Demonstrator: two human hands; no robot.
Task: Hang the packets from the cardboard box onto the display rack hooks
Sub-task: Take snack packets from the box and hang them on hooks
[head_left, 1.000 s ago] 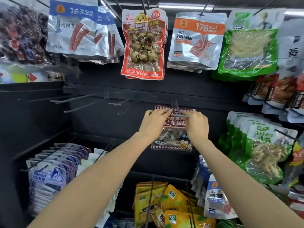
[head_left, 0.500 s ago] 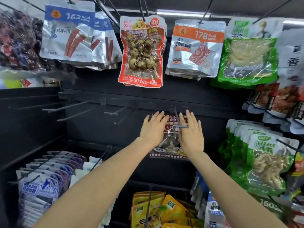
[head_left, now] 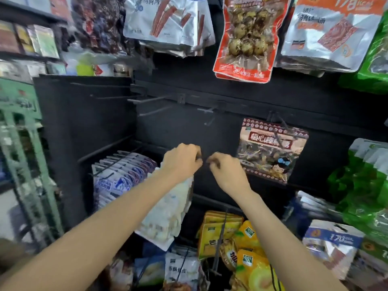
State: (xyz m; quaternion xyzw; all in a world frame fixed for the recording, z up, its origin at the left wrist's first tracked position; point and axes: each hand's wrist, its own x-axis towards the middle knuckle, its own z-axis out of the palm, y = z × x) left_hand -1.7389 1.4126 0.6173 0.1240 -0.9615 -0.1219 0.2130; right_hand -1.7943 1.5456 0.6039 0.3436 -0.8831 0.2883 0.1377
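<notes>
A brown patterned snack packet (head_left: 270,150) hangs on a black hook (head_left: 279,122) of the display rack, right of centre. My left hand (head_left: 182,162) and my right hand (head_left: 226,169) are in front of the rack's dark back panel, below and left of that packet. Both are apart from it, with loosely curled fingers and nothing in them. Several bare hooks (head_left: 151,99) stick out of the rail to the upper left. The cardboard box is out of view.
Silver packets (head_left: 168,19), a red egg packet (head_left: 243,38) and an orange-labelled packet (head_left: 331,32) hang above. Blue-white packets (head_left: 119,175), a white packet (head_left: 168,215) and yellow packets (head_left: 226,229) hang below. Green packets (head_left: 365,185) fill the right side; a green shelf stand (head_left: 19,127) is at the left.
Both hands have let go of the brown packet and dropped down and left of it. The packet now hangs alone on its hook. The view has swung left and downward.
</notes>
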